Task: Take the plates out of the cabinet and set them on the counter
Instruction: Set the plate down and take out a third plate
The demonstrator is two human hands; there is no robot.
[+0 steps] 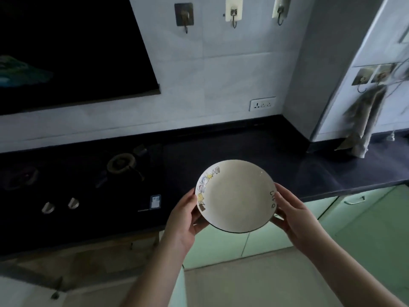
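1. A white plate [235, 196] with cartoon figures on its rim was held over the front edge of the dark counter [287, 165].
2. The left hand [183, 220] and right hand [294, 218] each pinched an opposite side of the rim.
3. Pale green cabinets [365, 218] stood below the counter.

Dim kitchen, light falling from the right; the plate [235, 196] stands brightest; the stove [77, 185] sinks into deep shadow; wide-angle bending tilts the walls; the hanging cloth [363, 120] is blurred.
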